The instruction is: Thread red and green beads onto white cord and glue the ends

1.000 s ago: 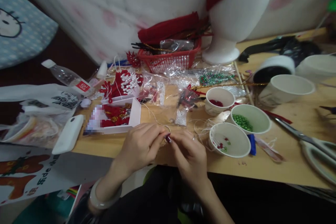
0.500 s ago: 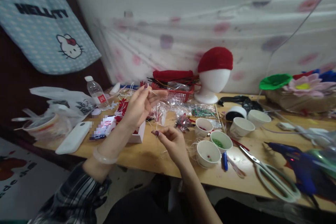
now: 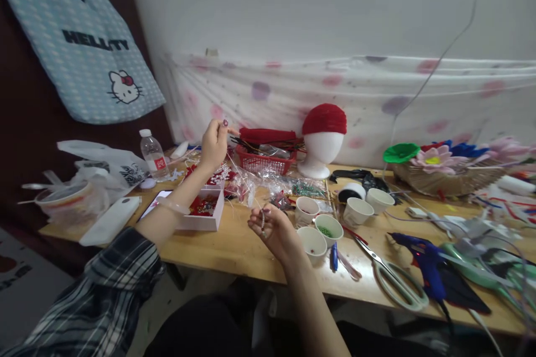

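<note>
My left hand [image 3: 215,144] is raised in front of the red basket, thumb and fingers pinched on a thin pale thread [image 3: 243,172]. The thread slants down to my right hand [image 3: 274,231], which is turned palm up over the table. A short string of small beads [image 3: 263,222] lies across its curled fingers, gripped near the thumb. Just right of that hand stand paper cups: one [image 3: 312,242] with a few beads, one [image 3: 329,228] with green beads, and one [image 3: 307,209] with dark red beads. Left of it sits a white box [image 3: 201,222] with red ornaments.
A red basket [image 3: 266,163] and a foam head [image 3: 321,150] with a red cap stand at the back. Scissors [image 3: 393,276], a blue pen [image 3: 334,256] and a blue glue gun [image 3: 422,262] lie at right. At left are a water bottle [image 3: 154,156] and a white phone [image 3: 109,222].
My hands have moved further apart, the left one up and leftward. My right hand has turned palm up, showing the bead string. The camera view has shifted, bringing more of the right side in.
</note>
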The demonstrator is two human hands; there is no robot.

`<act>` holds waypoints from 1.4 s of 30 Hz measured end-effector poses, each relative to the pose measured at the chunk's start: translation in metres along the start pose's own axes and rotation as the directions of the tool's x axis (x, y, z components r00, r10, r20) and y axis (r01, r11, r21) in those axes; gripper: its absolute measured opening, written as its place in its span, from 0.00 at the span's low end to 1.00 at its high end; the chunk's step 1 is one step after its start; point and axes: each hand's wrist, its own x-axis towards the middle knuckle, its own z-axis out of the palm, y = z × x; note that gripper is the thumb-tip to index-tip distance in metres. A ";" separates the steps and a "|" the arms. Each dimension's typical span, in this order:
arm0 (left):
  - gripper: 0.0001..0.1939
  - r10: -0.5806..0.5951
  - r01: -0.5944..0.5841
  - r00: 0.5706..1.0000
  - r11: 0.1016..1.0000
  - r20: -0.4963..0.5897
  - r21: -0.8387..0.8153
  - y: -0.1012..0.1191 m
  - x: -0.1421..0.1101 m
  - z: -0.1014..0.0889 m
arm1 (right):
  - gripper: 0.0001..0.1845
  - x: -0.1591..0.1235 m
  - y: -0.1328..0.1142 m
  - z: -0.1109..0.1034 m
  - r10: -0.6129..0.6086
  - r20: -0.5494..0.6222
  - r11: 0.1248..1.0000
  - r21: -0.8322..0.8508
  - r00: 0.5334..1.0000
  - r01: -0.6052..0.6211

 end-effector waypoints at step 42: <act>0.24 -0.605 0.722 0.627 0.214 0.491 -0.658 0.135 -0.027 0.001 | 0.31 -0.003 0.012 -0.009 -0.235 -0.166 0.605 -0.797 0.958 0.010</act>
